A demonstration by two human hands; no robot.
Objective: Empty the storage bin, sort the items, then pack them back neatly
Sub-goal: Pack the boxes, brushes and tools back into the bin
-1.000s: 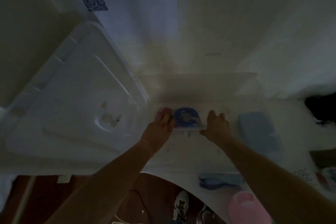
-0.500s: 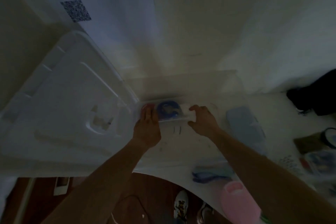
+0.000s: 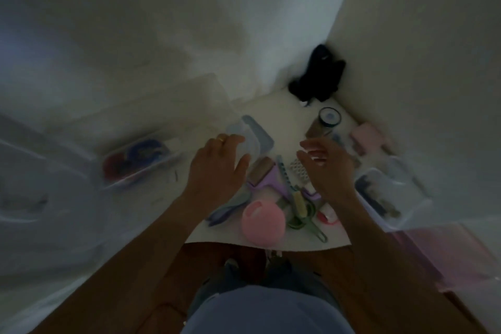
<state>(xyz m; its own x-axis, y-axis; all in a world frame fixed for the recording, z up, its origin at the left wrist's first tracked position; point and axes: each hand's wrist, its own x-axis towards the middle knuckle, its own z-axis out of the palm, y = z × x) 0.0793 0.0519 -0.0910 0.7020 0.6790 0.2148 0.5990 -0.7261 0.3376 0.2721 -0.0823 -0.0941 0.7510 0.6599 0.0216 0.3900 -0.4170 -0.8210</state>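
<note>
A: What is seen around the round pink plastic container point(image 3: 263, 222)?

B: It is taken as the landmark, at the near edge of the white table point(image 3: 273, 111). Just beyond it a lilac lint roller point(image 3: 264, 175) and a green long-handled brush point(image 3: 303, 211) are laid, crowded together; a pale blue flat lid point(image 3: 261, 135) is seen farther back, and a black cloth bundle point(image 3: 317, 76) is lodged in the far corner.

A: And the fingers?

B: The left hand point(image 3: 217, 168) is held beyond and left of the pink container, fingers loosely spread, nothing gripped. The right hand point(image 3: 328, 168) is held to its right, fingers relaxed and slightly curled, empty; contact with the table cannot be told.

A: Containers?

B: A clear plastic box point(image 3: 138, 160) holding blurred red and blue items is seen far left of it, inside the large clear storage bin point(image 3: 206, 84). Another clear box of dark items point(image 3: 385, 198) is set to the right.
</note>
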